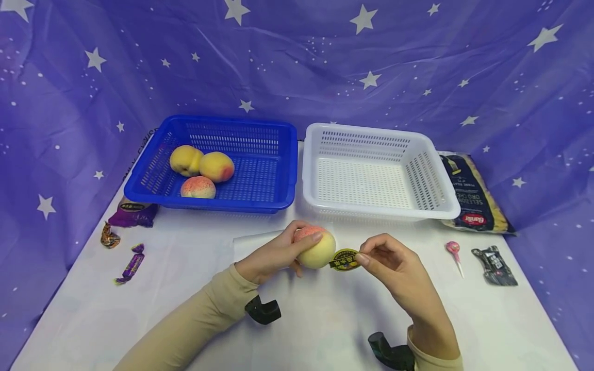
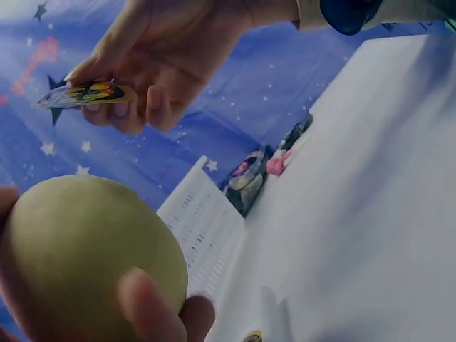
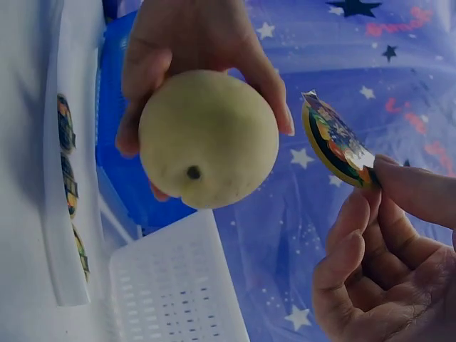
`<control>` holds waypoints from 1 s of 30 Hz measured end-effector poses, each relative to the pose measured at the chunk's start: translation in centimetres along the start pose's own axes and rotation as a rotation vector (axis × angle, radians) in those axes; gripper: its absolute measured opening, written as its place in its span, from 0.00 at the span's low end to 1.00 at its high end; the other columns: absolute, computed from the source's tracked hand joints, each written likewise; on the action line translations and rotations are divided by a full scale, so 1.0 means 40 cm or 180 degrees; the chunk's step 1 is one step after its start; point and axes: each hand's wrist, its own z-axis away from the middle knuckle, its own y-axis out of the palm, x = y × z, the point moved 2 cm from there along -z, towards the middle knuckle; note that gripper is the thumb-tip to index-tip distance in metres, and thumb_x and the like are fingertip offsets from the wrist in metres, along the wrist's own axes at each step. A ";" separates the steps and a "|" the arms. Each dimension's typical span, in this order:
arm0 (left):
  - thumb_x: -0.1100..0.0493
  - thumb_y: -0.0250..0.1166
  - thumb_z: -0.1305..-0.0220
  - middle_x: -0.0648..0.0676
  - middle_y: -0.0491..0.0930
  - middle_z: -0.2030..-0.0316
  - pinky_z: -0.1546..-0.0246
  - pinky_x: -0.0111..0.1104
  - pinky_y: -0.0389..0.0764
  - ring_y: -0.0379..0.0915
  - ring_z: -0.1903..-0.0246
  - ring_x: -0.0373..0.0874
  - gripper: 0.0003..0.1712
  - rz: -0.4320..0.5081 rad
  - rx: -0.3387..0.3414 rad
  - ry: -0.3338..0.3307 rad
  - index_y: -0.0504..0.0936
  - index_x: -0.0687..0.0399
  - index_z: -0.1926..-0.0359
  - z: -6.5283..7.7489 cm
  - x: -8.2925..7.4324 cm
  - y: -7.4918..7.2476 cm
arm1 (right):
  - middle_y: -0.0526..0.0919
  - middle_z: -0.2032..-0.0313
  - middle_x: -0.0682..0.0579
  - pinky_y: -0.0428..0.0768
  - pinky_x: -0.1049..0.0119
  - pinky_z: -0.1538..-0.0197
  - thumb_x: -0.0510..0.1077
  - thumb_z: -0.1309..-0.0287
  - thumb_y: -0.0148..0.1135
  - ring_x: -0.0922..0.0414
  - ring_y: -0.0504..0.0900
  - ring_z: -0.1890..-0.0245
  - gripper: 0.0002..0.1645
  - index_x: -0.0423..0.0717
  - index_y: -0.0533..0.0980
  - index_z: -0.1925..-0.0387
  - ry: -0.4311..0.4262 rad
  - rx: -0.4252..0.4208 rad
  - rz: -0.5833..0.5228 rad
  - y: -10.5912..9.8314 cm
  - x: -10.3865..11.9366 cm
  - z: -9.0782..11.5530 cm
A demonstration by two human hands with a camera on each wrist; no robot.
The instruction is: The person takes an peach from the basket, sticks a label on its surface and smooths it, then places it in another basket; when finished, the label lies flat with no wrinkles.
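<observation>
My left hand grips a yellow peach with a red blush, its fingers wrapped round the fruit above the white table. Between thumb and fingertips, my right hand pinches an oval black-and-gold fruit sticker by its edge. In the right wrist view the sticker stands apart from the peach, whose dark stem spot faces that camera. A white strip of backing paper carrying several more stickers lies on the table; in the head view the left arm and peach partly cover it.
Behind the hands stand a blue basket holding three peaches and a white basket. Wrapped candies lie at the left. To the right are a pink lollipop, a dark packet and a pasta bag.
</observation>
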 end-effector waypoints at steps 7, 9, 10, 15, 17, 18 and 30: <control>0.46 0.71 0.59 0.46 0.70 0.53 0.60 0.36 0.73 0.70 0.58 0.41 0.35 -0.0716 -0.0278 0.0775 0.64 0.36 0.49 0.014 0.013 -0.004 | 0.77 0.66 0.47 0.75 0.66 0.64 0.41 0.46 0.59 0.50 0.77 0.65 0.07 0.44 0.71 0.65 0.0032 0.0038 0.0041 -0.001 -0.009 -0.005; 0.46 0.72 0.61 0.43 0.69 0.52 0.58 0.36 0.73 0.69 0.56 0.40 0.37 -0.0987 -0.0270 0.1055 0.65 0.35 0.48 0.021 0.011 -0.006 | 0.76 0.66 0.47 0.75 0.66 0.64 0.40 0.46 0.59 0.52 0.77 0.66 0.07 0.44 0.71 0.65 0.0006 0.0077 0.0030 -0.006 -0.010 -0.008; 0.47 0.72 0.61 0.41 0.69 0.51 0.57 0.36 0.73 0.69 0.55 0.39 0.38 -0.1064 -0.0229 0.1155 0.65 0.35 0.47 0.025 0.009 -0.007 | 0.76 0.66 0.47 0.75 0.66 0.64 0.40 0.46 0.58 0.54 0.76 0.66 0.07 0.43 0.71 0.64 -0.0020 0.0118 0.0031 -0.008 -0.011 -0.011; 0.53 0.73 0.60 0.43 0.67 0.48 0.54 0.35 0.72 0.66 0.51 0.39 0.42 -0.1253 0.0220 0.1514 0.61 0.43 0.43 0.052 -0.022 -0.008 | 0.73 0.66 0.46 0.74 0.65 0.65 0.37 0.44 0.56 0.57 0.74 0.67 0.07 0.42 0.69 0.62 -0.0166 0.0504 -0.0043 -0.017 -0.014 -0.042; 0.54 0.73 0.60 0.42 0.66 0.47 0.53 0.34 0.72 0.65 0.50 0.38 0.43 -0.1337 0.0390 0.1645 0.61 0.43 0.43 0.060 -0.031 -0.009 | 0.72 0.67 0.46 0.73 0.64 0.65 0.37 0.43 0.55 0.56 0.74 0.67 0.07 0.43 0.69 0.62 -0.0156 0.0724 -0.0081 -0.018 -0.016 -0.062; 0.55 0.73 0.60 0.42 0.66 0.47 0.52 0.34 0.71 0.64 0.50 0.38 0.43 -0.1359 0.0457 0.1686 0.60 0.43 0.43 0.067 -0.038 -0.009 | 0.72 0.67 0.46 0.73 0.64 0.64 0.37 0.43 0.54 0.55 0.74 0.67 0.07 0.43 0.69 0.61 -0.0152 0.0838 -0.0098 -0.017 -0.017 -0.072; 0.61 0.73 0.60 0.49 0.65 0.44 0.45 0.35 0.66 0.61 0.44 0.39 0.53 -0.1415 0.0897 0.1776 0.51 0.50 0.36 0.097 -0.070 0.003 | 0.74 0.68 0.45 0.74 0.60 0.64 0.39 0.43 0.55 0.51 0.74 0.67 0.05 0.43 0.71 0.64 -0.0147 0.1498 -0.0022 0.012 -0.034 -0.129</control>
